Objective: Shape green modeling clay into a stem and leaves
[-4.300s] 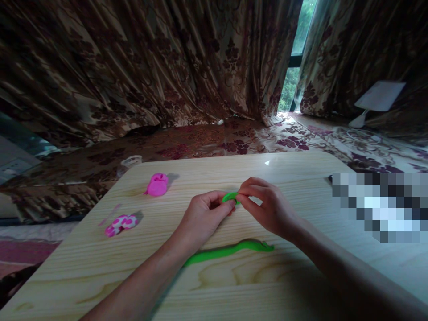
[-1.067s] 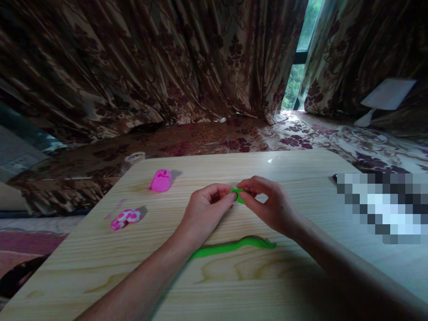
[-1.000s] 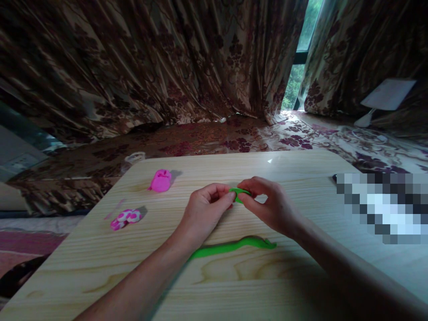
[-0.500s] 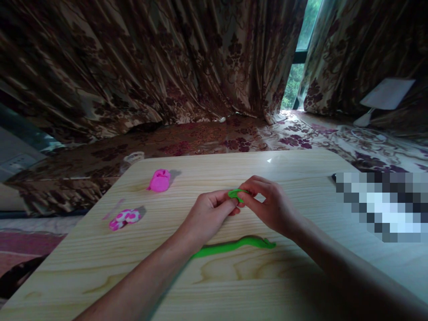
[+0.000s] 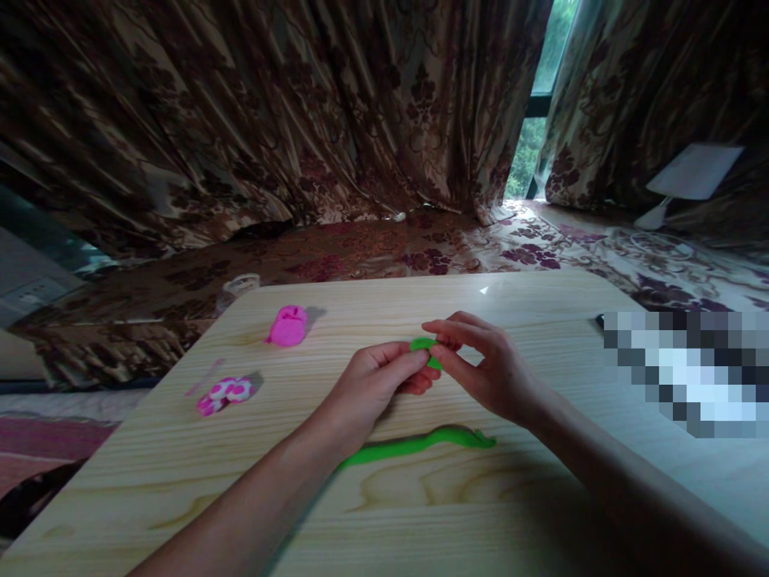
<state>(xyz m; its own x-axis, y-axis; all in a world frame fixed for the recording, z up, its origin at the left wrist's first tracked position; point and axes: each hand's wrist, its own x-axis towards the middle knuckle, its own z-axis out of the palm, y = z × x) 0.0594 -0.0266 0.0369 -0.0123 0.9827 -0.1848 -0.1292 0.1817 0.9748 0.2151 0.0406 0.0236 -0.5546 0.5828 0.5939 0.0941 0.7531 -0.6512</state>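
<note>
Above the middle of the table, a small flattened piece of green modelling clay [image 5: 422, 344] is pinched by both hands. My left hand [image 5: 384, 377] grips its left side between thumb and fingers. At the right edge, the thumb of my right hand [image 5: 486, 361] presses it, with the index finger raised off the clay. Fingertips cover part of the piece. Nearer to me, a long wavy green clay strip [image 5: 420, 442] lies on the wood, its left end hidden behind my left forearm.
On the left of the light wooden table [image 5: 408, 513] are a pink clay lump [image 5: 288, 327] and a pink-and-white spotted clay shape [image 5: 225, 394]. A clear container [image 5: 240, 284] stands past the far left corner. A white lamp [image 5: 690, 172] stands beyond the table, and a pixelated patch covers the right edge.
The green piece between my hands has turned, showing a broader, rounder face. My right index finger has lifted and straightened. The things on the table stay where they were.
</note>
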